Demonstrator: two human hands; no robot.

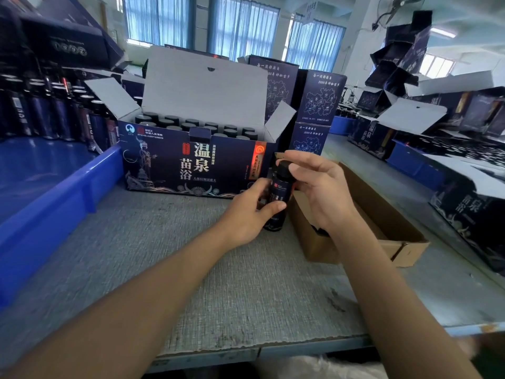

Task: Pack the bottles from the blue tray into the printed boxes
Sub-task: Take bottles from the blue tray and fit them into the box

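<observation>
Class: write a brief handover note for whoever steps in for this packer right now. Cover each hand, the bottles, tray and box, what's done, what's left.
Left hand grips the body of a small dark black-capped bottle; right hand pinches its cap.
Open dark-blue printed cardboard box, just behind, shows rows of bottle caps: looks nearly full.
Blue plastic tray, left, holds more bottles at its far end.
Left: box this bottle, then the tray's.

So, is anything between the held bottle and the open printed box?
Nothing visible blocks it. The dark bottle with black cap, gripped by the left hand and right hand, is just before the dark blue printed cardboard box, whose lid stands open; only its front wall must be cleared.
</observation>
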